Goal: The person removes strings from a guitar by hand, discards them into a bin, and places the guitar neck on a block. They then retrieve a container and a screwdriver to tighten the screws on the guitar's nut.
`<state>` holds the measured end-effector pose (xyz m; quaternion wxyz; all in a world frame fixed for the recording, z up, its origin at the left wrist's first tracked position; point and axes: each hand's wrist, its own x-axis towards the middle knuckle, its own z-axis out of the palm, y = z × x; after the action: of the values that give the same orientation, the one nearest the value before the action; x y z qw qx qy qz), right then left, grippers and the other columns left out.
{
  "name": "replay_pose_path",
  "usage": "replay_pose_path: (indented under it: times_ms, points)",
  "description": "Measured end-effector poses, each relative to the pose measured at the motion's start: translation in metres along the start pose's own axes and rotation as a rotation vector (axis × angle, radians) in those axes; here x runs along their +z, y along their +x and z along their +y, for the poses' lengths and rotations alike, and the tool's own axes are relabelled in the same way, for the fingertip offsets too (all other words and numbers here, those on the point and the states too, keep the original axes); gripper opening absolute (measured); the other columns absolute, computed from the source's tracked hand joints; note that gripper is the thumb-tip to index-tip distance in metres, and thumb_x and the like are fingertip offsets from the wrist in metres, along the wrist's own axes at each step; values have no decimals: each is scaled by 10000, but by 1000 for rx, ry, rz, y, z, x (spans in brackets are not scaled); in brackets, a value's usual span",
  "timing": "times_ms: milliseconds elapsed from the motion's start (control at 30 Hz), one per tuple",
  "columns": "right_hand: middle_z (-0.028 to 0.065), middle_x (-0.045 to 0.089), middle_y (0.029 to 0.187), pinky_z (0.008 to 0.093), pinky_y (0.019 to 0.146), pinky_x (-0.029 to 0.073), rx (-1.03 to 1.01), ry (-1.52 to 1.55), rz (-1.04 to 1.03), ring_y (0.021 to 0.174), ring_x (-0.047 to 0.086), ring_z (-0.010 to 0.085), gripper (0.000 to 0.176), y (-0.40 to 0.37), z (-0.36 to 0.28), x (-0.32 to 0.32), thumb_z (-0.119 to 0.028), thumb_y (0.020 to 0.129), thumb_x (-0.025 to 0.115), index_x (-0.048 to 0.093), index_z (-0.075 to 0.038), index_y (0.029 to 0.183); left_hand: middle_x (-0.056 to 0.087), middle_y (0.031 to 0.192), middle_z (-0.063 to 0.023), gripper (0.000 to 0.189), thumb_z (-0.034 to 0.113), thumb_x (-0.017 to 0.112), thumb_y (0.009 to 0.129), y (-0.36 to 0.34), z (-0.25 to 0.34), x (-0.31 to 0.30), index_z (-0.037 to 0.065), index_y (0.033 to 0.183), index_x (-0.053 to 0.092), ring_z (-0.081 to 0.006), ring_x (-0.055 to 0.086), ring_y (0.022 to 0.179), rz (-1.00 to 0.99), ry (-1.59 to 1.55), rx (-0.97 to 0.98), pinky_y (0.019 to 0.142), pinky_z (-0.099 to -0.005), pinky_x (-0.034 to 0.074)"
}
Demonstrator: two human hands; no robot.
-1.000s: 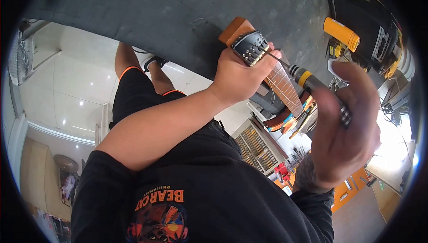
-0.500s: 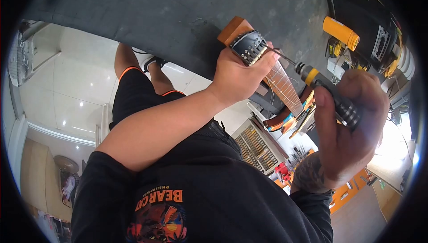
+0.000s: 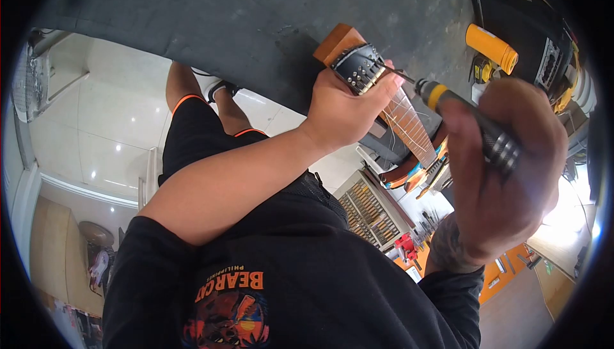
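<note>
The dark tabletop [image 3: 256, 10] fills the top of the view, and a guitar neck [image 3: 408, 125] is held up in front of it. The left hand [image 3: 342, 109] is clenched around the neck just below its black hardware block [image 3: 358, 67]. The right hand [image 3: 505, 176] grips a yellow-banded screwdriver [image 3: 448, 107], whose thin tip meets that block. This looks like screw work, so line the shaft straight with the screw, press lightly, and brace the neck firmly so the tip cannot skid onto the frets.
</note>
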<state>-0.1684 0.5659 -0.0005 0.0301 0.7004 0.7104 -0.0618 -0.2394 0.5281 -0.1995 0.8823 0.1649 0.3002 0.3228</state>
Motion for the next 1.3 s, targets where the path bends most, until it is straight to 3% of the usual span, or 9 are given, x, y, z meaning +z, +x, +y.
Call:
replay_pose_path:
  times_ms: [67,167,333,500,767,933,1067,1200,1300]
  points:
    - [90,652,899,272,710,494,27,-46,-4,759,609,157,394,1,-6,-2,-78,821,846,619,11,1130,726,920,-29,187,136,770,905,0,2,1,0,1007,692,-68,678,833,-7,30,-3,752,-257,558]
    - [97,662,891,291,678,500,392,-88,-33,749,619,175,363,4,-23,-3,-84,830,834,630,11,1115,727,943,-34,187,129,760,911,0,6,0,-3,1022,687,-73,682,848,-16,92,-4,763,-257,560]
    - [126,668,912,343,680,526,74,23,-159,787,634,246,313,1,-8,-13,-49,807,795,639,-24,1077,733,1059,-90,141,-10,715,928,-1,6,1,4,1066,688,-162,698,1057,-38,49,-72,933,-333,567]
    - [128,645,956,411,760,536,-88,157,-194,876,616,284,433,-3,3,-14,-94,680,830,648,-63,1071,730,1049,-90,128,-13,697,940,1,3,3,5,1066,684,-174,717,1026,-12,-41,-106,931,-330,579]
    - [128,646,961,325,679,494,307,-30,-157,796,610,184,399,-5,-15,-10,-48,843,809,603,-15,1182,730,1053,-95,134,-26,660,956,0,3,1,3,1085,676,-185,717,1042,-43,9,-68,947,-336,572]
    - [128,623,924,339,702,497,19,118,-180,789,599,245,453,0,-9,-18,132,693,768,583,-15,1080,733,1051,-98,126,-16,664,959,1,3,2,2,1084,675,-196,724,1033,-25,41,-97,940,-334,574]
    - [130,639,939,327,748,517,81,196,-39,834,612,250,478,-3,-7,-4,85,606,823,600,-17,1016,733,1051,-99,116,-14,667,958,2,8,5,0,1073,678,-197,727,1022,-2,1,-175,939,-334,575]
    - [125,656,858,302,717,528,171,49,-70,756,631,203,504,-12,-7,-12,-39,667,906,607,17,1067,740,1051,-100,96,-4,679,953,1,1,2,0,1048,689,-182,725,1017,-36,-14,-68,929,-321,574]
    - [90,663,787,242,654,483,115,163,75,653,592,146,311,-18,-1,-9,8,792,848,608,32,988,745,1052,-99,89,9,686,952,2,4,2,4,1040,697,-166,717,1026,-28,37,-69,922,-308,570]
